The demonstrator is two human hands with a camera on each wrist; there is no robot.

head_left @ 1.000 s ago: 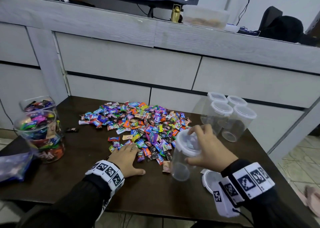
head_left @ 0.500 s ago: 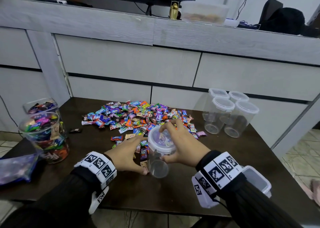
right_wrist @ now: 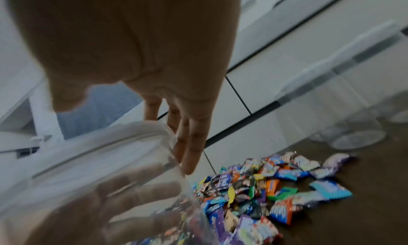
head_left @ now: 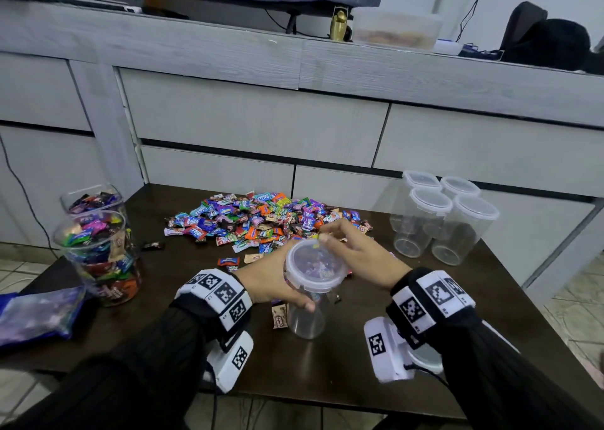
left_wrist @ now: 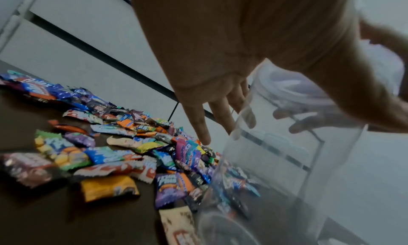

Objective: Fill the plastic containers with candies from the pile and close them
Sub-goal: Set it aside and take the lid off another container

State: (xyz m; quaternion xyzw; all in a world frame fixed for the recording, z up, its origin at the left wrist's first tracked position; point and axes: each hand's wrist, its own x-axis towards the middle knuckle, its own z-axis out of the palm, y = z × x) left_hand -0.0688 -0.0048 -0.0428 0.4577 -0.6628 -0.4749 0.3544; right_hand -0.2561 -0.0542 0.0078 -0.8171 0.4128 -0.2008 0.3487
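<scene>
two filled jars (head_left: 98, 250) stand left of the candy pile (head_left: 261, 220); four empty lidded jars (head_left: 438, 217) wait to its right. an empty jar (head_left: 307, 299), lid (head_left: 315, 263) on, stands at the pile's near edge, left hand (head_left: 271, 282) wrapped round its wall, right hand (head_left: 359, 253) pinching the lid. judged: five jars left to fill.

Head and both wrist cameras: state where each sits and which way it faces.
Head: above, looking forward and down at the table; both hands and sleeves show.
Left wrist: along the left hand toward the candy pile.
Right wrist: along the right hand toward the pile.
All three share the lidded container held between the hands.
</scene>
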